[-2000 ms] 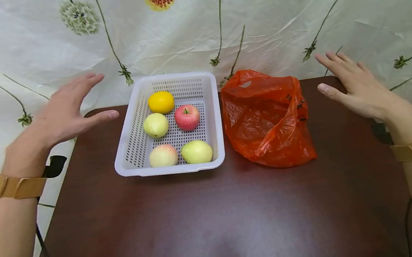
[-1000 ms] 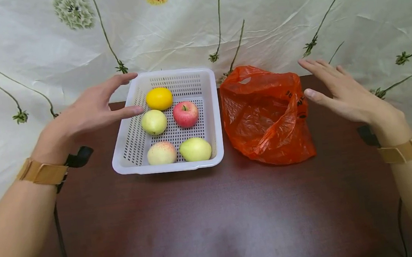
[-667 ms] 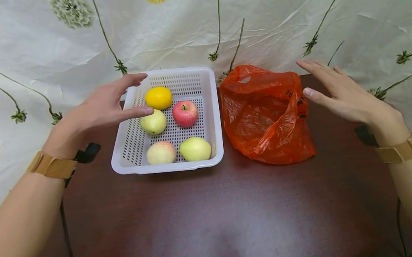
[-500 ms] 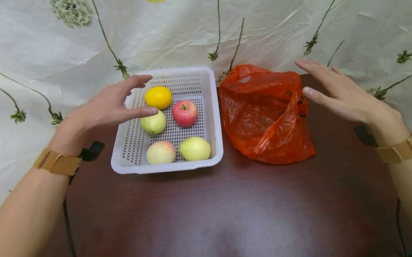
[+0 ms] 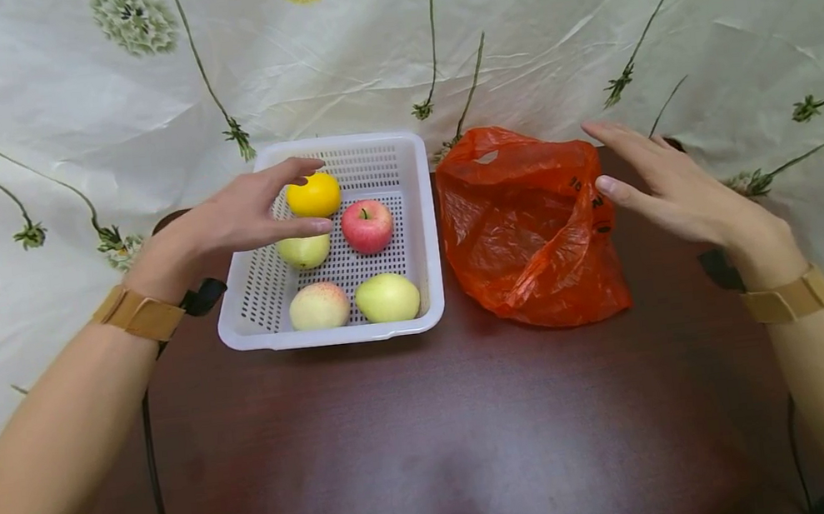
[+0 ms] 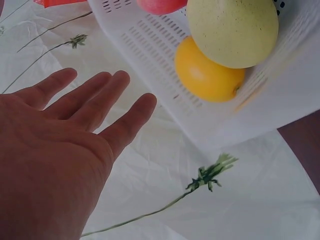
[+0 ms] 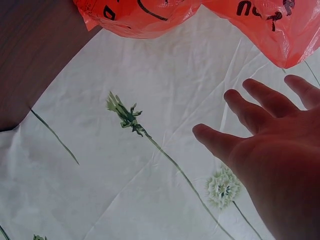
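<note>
My left hand [image 5: 242, 218] hovers over the left side of a white perforated basket [image 5: 333, 335], fingers spread and holding nothing. Under its thumb is a yellow-green round fruit [image 5: 304, 254], partly hidden. A lemon-yellow fruit [image 5: 319, 195] lies just beyond the fingers. A red apple [image 5: 367, 226], a pale peach [image 5: 319, 307] and a yellow-green pear-like fruit [image 5: 388, 298] also lie in the basket. On the right, my right hand [image 5: 684, 186] is held with straight fingers beside a crumpled red plastic bag [image 5: 523, 237], its mouth partly gaping. The right hand holds nothing.
Basket and bag stand side by side at the back of a dark brown table [image 5: 430, 431]. A white flower-printed cloth [image 5: 339, 64] hangs behind the table. Each wrist wears a tan strap, and a black cable [image 5: 154, 477] trails from the left one.
The left hand has moved right, from outside the basket to above its left side, its fingers bending slightly. My right hand has come a little left, closer to the bag. Fruit and bag stay put.
</note>
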`<action>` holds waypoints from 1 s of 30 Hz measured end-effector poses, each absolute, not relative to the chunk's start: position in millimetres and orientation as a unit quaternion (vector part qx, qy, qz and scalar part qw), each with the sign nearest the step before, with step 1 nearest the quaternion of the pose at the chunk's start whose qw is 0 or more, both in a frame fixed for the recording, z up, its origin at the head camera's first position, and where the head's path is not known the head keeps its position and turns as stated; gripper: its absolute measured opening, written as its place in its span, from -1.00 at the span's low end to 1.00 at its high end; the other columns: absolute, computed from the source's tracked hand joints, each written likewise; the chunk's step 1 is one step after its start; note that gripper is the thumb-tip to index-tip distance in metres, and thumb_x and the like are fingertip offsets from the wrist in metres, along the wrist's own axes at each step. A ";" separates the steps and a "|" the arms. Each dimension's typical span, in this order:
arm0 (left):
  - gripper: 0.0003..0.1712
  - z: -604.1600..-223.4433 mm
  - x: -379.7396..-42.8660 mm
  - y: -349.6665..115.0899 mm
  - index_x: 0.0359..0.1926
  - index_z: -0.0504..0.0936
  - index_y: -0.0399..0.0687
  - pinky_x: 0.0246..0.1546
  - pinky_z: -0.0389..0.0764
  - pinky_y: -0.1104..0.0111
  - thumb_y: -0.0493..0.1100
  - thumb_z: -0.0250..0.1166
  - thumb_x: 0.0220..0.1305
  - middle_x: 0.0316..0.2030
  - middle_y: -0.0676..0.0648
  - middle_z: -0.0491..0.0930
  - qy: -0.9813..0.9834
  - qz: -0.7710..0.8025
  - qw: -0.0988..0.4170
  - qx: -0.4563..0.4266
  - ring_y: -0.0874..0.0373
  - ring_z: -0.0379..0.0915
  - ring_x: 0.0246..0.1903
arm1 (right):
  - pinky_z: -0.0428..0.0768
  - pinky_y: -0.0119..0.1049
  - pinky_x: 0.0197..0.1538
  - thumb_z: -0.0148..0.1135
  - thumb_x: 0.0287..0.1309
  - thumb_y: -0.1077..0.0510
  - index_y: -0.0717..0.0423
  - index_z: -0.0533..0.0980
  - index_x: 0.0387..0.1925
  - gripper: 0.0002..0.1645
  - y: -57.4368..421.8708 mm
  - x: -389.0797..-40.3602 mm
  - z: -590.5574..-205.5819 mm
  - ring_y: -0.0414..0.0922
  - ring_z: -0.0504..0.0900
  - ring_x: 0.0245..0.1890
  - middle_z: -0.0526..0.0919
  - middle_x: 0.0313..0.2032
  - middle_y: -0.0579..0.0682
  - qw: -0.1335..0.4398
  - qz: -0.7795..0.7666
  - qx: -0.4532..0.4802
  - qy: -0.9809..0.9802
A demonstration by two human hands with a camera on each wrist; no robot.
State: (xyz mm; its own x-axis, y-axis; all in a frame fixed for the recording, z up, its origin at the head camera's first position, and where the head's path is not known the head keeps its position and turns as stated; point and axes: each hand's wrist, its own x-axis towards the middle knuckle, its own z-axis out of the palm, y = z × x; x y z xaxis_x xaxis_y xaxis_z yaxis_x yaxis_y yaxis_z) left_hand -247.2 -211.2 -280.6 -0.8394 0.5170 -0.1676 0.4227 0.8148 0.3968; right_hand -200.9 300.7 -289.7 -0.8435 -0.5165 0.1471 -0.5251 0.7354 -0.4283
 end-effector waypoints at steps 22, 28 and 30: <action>0.11 -302.9 -264.0 -195.6 0.46 0.04 0.13 0.24 0.23 -0.11 0.40 0.32 -0.01 0.40 -0.08 0.16 0.930 0.200 0.166 0.258 -0.05 0.13 0.33 | -0.04 0.14 0.38 0.03 0.35 -0.04 -0.48 -0.06 0.45 -0.23 291.8 -201.0 -290.5 -0.17 -0.03 0.45 0.00 0.44 -0.34 0.024 0.242 0.270 -0.932; 0.10 -309.1 -268.9 -190.7 0.46 0.04 0.11 0.25 0.22 -0.12 0.33 0.36 -0.01 0.39 -0.09 0.16 0.928 0.204 0.173 0.259 -0.05 0.13 0.33 | -0.03 0.15 0.38 0.04 0.35 -0.03 -0.49 -0.07 0.45 -0.22 291.0 -201.9 -291.9 -0.16 -0.03 0.45 -0.01 0.45 -0.34 0.021 0.246 0.270 -0.931; 0.09 -310.8 -270.6 -189.3 0.45 0.05 0.14 0.26 0.21 -0.11 0.32 0.36 -0.01 0.39 -0.07 0.18 0.927 0.207 0.177 0.257 -0.04 0.13 0.33 | -0.03 0.17 0.37 0.04 0.35 -0.03 -0.49 -0.07 0.45 -0.22 291.0 -202.0 -292.2 -0.13 -0.03 0.45 -0.01 0.45 -0.33 0.020 0.246 0.271 -0.930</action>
State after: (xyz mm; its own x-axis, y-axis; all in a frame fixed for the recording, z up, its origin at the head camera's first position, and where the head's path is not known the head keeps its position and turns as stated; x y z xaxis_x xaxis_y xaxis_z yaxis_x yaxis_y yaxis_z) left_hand -270.6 -189.3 -310.8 -0.8053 0.5501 -0.2212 0.4042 0.7823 0.4739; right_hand -202.0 291.0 -292.2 -0.8526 -0.4941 0.1703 -0.5137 0.7324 -0.4470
